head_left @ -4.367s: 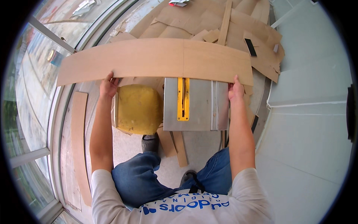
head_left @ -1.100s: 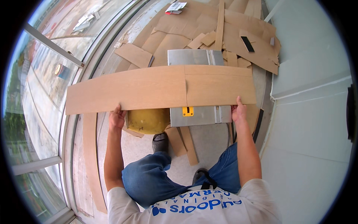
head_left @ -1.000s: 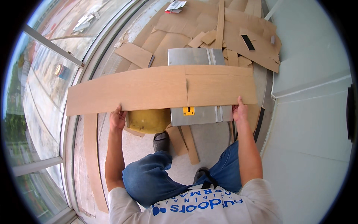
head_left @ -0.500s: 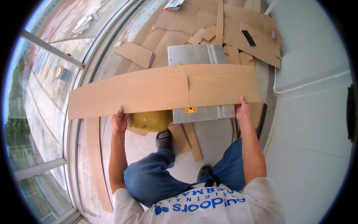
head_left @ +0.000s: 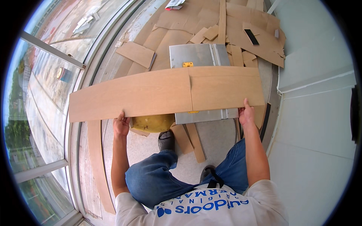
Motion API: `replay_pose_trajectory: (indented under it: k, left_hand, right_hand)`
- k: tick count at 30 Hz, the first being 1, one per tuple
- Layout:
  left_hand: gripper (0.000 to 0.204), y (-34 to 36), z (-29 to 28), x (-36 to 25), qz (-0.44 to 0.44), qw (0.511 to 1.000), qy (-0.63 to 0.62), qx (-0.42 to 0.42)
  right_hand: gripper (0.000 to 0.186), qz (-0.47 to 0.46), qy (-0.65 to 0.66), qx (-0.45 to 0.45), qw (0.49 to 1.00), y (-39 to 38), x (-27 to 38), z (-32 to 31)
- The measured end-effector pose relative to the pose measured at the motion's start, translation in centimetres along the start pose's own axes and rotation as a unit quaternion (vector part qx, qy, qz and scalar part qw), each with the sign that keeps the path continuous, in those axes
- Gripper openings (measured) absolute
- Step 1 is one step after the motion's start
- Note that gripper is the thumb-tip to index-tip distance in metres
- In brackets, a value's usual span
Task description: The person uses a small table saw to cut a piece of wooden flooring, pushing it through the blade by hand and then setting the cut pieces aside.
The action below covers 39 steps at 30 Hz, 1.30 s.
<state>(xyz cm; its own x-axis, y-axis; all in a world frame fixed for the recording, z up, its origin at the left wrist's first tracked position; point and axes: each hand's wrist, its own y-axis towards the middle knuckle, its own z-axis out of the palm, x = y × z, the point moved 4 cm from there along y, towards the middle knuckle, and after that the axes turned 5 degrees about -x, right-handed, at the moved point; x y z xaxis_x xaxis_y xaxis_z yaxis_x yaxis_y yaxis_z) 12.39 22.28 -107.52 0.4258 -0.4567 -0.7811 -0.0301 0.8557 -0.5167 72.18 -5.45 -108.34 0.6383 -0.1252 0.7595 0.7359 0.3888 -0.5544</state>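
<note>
A long wood-look plank (head_left: 130, 94) lies crosswise over a grey metal saw table (head_left: 203, 117). A dark seam or cut crosses it near the middle, and a thin line runs along the far side of its right part. My left hand (head_left: 121, 125) grips the near edge left of the table, thumb on top and fingers underneath. Near the right end, my right hand (head_left: 246, 114) pinches the same edge. Beyond the plank shows a yellow insert (head_left: 187, 64) in the table top; any blade is hidden.
A yellow rounded housing (head_left: 152, 123) sits below the plank. Offcuts (head_left: 195, 143) lie by my feet. Cardboard and scrap pieces (head_left: 135, 54) cover the far floor. Glass with a metal frame (head_left: 45, 165) stands left, a pale wall (head_left: 313, 120) right. Another plank (head_left: 98, 162) lies along the left.
The plank has shifted slightly toward me in both hands. More of the far yellow insert shows, while the near yellow piece is mostly covered.
</note>
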Motion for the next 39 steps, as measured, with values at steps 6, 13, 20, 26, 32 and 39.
replay_pose_trajectory:
  k: [6,13,20,26,32,39]
  left_hand:
    - [0.030,-0.4,-0.1,0.1,-0.002,1.000,-0.006,0.004]
    - [0.027,-1.1,-0.7,0.4,-0.006,1.000,-0.011,-0.002]
    - [0.025,-0.9,-2.3,0.7,-0.021,1.000,-0.008,0.012]
    - [0.023,-1.7,-1.8,0.8,-0.014,1.000,-0.022,0.004]
    - [0.023,-2.1,-2.0,0.7,-0.009,1.000,-0.013,0.005]
    - [0.025,-2.2,-2.7,0.8,-0.009,1.000,-0.017,0.021]
  right_hand:
    - [0.031,-0.001,-0.003,-0.007,1.000,-0.4,0.0,-0.4]
    - [0.032,-0.001,0.012,-0.003,1.000,-0.9,-0.2,-0.8]
    - [0.034,0.005,0.005,0.002,1.000,-1.1,-0.5,-1.5]
    - [0.034,0.004,0.006,0.004,1.000,-2.0,-0.3,-1.6]
    - [0.035,0.008,-0.004,0.000,1.000,-2.4,-0.1,-1.9]
    - [0.035,0.011,-0.003,-0.012,1.000,-3.0,0.1,-2.0]
